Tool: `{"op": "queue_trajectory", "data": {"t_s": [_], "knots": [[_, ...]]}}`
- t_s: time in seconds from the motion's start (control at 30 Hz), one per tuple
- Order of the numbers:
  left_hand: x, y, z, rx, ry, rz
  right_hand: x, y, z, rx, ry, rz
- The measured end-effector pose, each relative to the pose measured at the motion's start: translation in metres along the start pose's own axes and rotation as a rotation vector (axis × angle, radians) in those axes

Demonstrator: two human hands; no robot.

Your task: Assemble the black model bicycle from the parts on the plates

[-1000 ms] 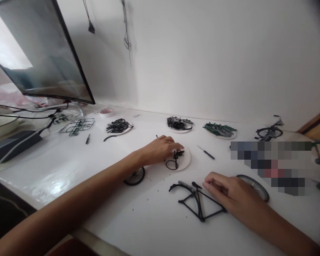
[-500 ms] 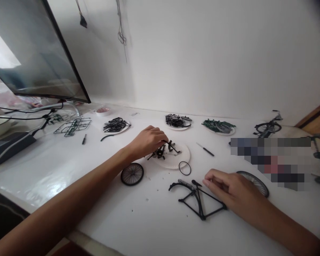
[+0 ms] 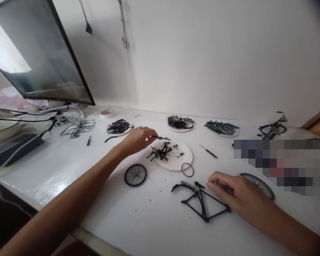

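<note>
My left hand (image 3: 143, 138) is closed, pinching one end of a thin black bicycle part (image 3: 164, 138) above a white paper plate (image 3: 185, 160). Small black model-bicycle parts (image 3: 162, 152) and a few metal-looking bits lie on that plate. My right hand (image 3: 230, 188) rests on the table, fingers loosely curved with a gap to the thumb, nothing visible in it. Beside its fingertips lies a black toy bicycle frame (image 3: 202, 202) with saddle and mudguard. A spoked wheel (image 3: 260, 185) is partly hidden behind that hand. Another wheel (image 3: 135, 175) lies near my left forearm.
A thin black ring (image 3: 187, 170) touches the plate's edge. Behind it lies a screwdriver (image 3: 208, 151). Plates of black parts (image 3: 120, 126), more black parts (image 3: 179, 122) and green parts (image 3: 221, 127) line the wall. An assembled model bicycle (image 3: 273, 126) stands right; a monitor (image 3: 48, 53) left.
My left hand has lifted a thin black part off the plate, moving slightly up and left over the table. My right hand stays beside the frame. The view has shifted slightly.
</note>
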State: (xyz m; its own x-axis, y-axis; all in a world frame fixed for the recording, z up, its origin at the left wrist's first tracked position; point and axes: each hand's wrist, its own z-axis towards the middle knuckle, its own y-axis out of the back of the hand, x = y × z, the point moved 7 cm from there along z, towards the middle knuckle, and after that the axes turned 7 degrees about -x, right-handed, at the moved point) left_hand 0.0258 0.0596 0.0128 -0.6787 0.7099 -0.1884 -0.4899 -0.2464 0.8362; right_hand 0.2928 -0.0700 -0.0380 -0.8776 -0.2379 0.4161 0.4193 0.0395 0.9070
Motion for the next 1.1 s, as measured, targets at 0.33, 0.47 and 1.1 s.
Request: {"op": "queue_trajectory", "data": {"t_s": [0.33,0.47,1.1], "knots": [[-0.010,-0.016,-0.007,0.193,0.046,-0.236,-0.005,-0.002,0.000,0.018,-0.026,0.010],[-0.014,-0.018,-0.007,0.252,0.051,-0.329,-0.006,-0.003,0.000,0.030,-0.036,0.009],[-0.041,-0.023,-0.016,0.367,-0.051,-0.325,-0.003,0.003,0.001,-0.062,-0.072,0.118]]}}
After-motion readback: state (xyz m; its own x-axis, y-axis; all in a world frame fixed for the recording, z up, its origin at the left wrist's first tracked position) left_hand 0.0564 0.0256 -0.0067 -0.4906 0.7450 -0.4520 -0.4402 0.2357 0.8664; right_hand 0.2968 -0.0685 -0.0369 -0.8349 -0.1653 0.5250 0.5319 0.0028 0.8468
